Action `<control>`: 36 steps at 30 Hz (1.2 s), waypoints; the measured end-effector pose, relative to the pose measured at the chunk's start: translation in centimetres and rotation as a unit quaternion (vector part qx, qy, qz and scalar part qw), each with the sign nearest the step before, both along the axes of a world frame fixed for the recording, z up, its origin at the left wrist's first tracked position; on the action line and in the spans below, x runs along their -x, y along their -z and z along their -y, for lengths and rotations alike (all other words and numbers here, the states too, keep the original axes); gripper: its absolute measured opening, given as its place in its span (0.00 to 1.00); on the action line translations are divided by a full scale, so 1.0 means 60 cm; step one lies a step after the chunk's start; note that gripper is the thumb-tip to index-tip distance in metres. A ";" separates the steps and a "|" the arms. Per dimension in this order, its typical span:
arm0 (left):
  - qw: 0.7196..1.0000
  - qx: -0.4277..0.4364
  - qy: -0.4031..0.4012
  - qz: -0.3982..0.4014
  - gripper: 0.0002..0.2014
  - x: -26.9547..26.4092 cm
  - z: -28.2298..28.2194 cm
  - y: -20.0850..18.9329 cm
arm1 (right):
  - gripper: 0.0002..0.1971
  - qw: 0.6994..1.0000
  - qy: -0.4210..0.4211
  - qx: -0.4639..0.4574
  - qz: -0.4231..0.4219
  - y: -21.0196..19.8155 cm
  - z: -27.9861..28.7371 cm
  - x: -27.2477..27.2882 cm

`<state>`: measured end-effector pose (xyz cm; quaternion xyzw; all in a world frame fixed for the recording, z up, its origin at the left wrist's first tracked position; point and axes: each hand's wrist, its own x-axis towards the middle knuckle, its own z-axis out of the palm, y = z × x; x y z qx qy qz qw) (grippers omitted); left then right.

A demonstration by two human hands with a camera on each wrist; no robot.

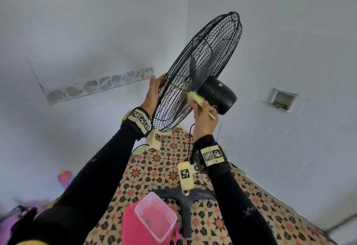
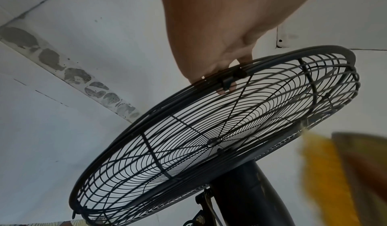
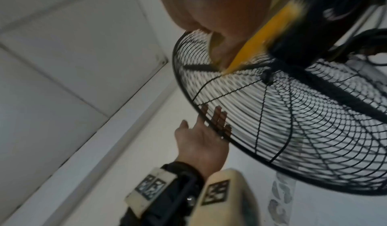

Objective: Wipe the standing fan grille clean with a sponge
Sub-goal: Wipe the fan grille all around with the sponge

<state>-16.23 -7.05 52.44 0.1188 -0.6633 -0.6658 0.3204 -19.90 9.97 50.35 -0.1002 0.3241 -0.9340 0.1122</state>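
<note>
Nearest the head camera, at about 6 o'clock, sits a clear plastic tub (image 1: 155,218) on something pink, with the fan's dark cross-shaped base (image 1: 185,202) just beyond it on the patterned floor (image 1: 154,169). Higher up, the fan grille (image 1: 197,71) is seen almost edge-on, its round face tilted so the rim runs from about 7 o'clock up to 1 o'clock. At the rim's lower left edge the left hand (image 1: 153,92) steadies it, fingers straight and spread flat against the wires, thumb outside the rim. On the motor side, the right hand (image 1: 204,117) grips a yellow tool that looks more like a bristled brush (image 1: 195,98) than a sponge; its fuzzy tip touches the rear wires beside the black motor housing (image 1: 218,95). Its long axis points toward 11 o'clock, roughly across the wires. I judge the next stroke turns on this: the right hand is the one nearer the dirty rear mesh, and it would sweep outward from the hub toward the rim.
</note>
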 end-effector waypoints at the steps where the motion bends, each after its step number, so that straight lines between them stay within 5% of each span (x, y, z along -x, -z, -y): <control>1: 1.000 -0.004 0.002 -0.006 0.34 0.003 0.002 0.002 | 0.03 1.000 -0.021 0.002 -0.008 0.000 -0.004 0.001; 6: 1.000 -0.004 -0.020 -0.015 0.35 0.010 0.009 0.007 | 0.05 0.971 -0.170 -0.033 -0.165 -0.008 -0.001 -0.017; 11: 1.000 0.002 -0.003 -0.002 0.36 0.004 0.014 0.003 | 0.05 0.993 -0.103 0.024 -0.045 0.010 -0.011 0.029; 17: 0.999 0.036 -0.010 -0.011 0.33 0.004 -0.005 -0.001 | 0.06 0.973 -0.152 -0.030 -0.171 0.006 -0.010 0.011; 21: 1.000 0.008 0.002 -0.007 0.34 0.004 0.002 -0.004 | 0.05 0.997 -0.051 -0.026 -0.055 0.023 -0.008 0.035; 23: 1.000 0.002 0.005 0.011 0.35 0.001 0.009 -0.006 | 0.04 0.993 -0.012 -0.071 -0.096 0.031 -0.015 0.027; 25: 0.999 0.009 0.020 0.028 0.36 -0.002 0.024 -0.011 | 0.04 0.961 0.002 -0.135 -0.242 0.031 -0.010 0.003; 28: 0.996 0.036 0.044 0.070 0.28 -0.010 0.044 -0.026 | 0.05 0.874 0.041 -0.236 -0.422 0.023 0.016 -0.027; 32: 0.989 0.077 0.040 0.118 0.20 -0.011 0.068 -0.035 | 0.06 0.824 0.061 -0.305 -0.474 0.079 0.046 -0.027; 36: 0.979 0.101 0.064 0.163 0.29 -0.020 0.081 -0.039 | 0.04 0.712 -0.044 -0.429 -0.554 0.192 0.048 -0.025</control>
